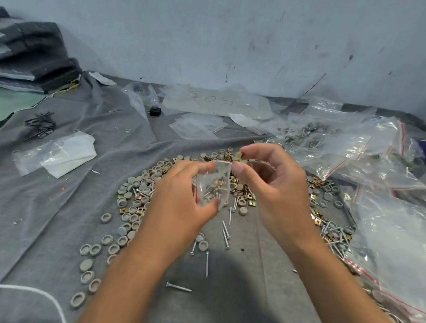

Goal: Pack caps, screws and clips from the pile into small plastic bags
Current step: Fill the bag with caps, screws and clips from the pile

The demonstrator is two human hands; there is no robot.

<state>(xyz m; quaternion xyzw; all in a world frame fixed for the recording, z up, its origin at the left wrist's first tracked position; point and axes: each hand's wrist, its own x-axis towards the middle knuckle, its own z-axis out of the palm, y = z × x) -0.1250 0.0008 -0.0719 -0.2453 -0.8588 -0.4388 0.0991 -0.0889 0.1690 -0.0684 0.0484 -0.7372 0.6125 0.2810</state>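
Over the pile (230, 192) of grey caps (119, 240), screws (225, 233) and brass clips (315, 218) on the grey cloth (56, 202), both hands hold things. Left hand (180, 199) is closed around a small clear bag (213, 186) with a few parts already inside. Right hand (274, 189) pinches a clip (238, 155) between its fingertips just above the bag's mouth. Filled bags (355, 149) lie heaped to the right, empty ones (199, 126) farther back.

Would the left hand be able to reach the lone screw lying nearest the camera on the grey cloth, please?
Probably not at once: the left hand is holding the small plastic bag. The screw itself lies bare on the grey cloth, just below the left forearm, with nothing over it, so a freed hand could likely take it.
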